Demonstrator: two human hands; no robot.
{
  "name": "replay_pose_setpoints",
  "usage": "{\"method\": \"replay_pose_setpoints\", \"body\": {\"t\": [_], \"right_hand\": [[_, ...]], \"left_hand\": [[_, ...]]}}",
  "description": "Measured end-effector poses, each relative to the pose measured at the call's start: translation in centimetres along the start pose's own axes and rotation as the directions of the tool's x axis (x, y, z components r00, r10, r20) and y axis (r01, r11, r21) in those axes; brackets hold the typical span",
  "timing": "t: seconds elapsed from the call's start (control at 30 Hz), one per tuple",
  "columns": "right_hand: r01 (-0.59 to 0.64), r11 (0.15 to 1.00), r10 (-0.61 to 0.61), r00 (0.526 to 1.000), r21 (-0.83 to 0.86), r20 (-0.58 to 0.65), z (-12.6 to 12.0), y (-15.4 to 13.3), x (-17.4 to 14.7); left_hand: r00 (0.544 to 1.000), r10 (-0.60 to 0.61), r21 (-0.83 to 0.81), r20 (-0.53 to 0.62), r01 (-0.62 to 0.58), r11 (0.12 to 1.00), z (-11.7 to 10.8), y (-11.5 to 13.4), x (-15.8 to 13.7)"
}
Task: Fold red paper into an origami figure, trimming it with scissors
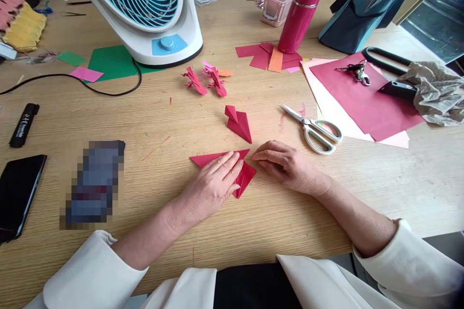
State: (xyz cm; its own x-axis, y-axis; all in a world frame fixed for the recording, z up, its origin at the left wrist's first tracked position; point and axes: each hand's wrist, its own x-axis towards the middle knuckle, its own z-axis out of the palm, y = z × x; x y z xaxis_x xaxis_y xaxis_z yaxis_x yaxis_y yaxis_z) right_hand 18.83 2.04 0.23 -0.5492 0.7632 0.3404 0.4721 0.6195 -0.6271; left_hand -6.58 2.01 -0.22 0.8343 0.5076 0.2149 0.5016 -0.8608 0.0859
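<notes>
My left hand [217, 181] lies flat with its fingers stretched out on a folded red paper [247, 173], holding it down against the table. The paper's pointed ends show to the left, at the top right and below the hand; its middle is hidden. Just right of the paper is my right hand [286, 164], its fingers curled together, the tips beside the paper's edge with nothing visible in them. Beyond both hands rests a second folded red piece [239, 123]. Small red folded paper figures [216, 82] sit farther back.
White-handled scissors [315, 128] lie beyond my right hand. Red sheets [348, 91] with keys are at the right, a red bottle [300, 17] and a fan [166, 43] at the back. To the left are a blurred-out phone-like object [94, 183], a black phone [20, 193] and a marker [24, 125].
</notes>
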Motion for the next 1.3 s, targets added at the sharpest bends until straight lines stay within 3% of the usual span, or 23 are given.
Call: {"method": "replay_pose_setpoints", "body": {"t": [0.43,0.63,0.77,0.87,1.07,1.17,1.3], "right_hand": [[-0.002,1.0,0.002,1.0,0.025,0.009,-0.1,-0.1,0.0],[-0.092,0.988,0.104,0.99,-0.126,0.096,0.5,-1.9,0.2],[-0.169,0.976,0.167,0.986,-0.14,-0.023,1.4,-2.5,-0.5],[-0.155,0.977,0.147,0.987,-0.147,-0.065,1.6,-2.7,-1.8],[0.098,0.889,-0.058,0.993,-0.448,0.104,1.8,-3.4,-3.4],[0.118,0.831,-0.029,0.985,-0.543,0.171,1.9,-3.8,-3.1],[0.059,0.774,0.104,0.97,-0.63,0.218,2.0,-4.4,-2.5]], "left_hand": [[1.0,-0.006,0.03,0.012,0.006,1.0,0.3,0.1,0.0],[1.0,0.012,0.037,0.002,-0.012,0.999,0.6,0.0,-0.3],[1.0,0.015,0.019,0.009,-0.015,1.0,0.6,0.0,-0.4],[1.0,0.009,0.0,0.02,-0.009,1.0,0.4,0.0,-0.4],[1.0,0.017,-0.018,0.008,-0.017,1.0,0.4,-0.2,-0.4],[1.0,0.017,-0.015,0.008,-0.017,1.0,0.4,-0.2,-0.3],[1.0,0.018,-0.008,0.001,-0.018,1.0,0.4,-0.1,-0.3]]}}
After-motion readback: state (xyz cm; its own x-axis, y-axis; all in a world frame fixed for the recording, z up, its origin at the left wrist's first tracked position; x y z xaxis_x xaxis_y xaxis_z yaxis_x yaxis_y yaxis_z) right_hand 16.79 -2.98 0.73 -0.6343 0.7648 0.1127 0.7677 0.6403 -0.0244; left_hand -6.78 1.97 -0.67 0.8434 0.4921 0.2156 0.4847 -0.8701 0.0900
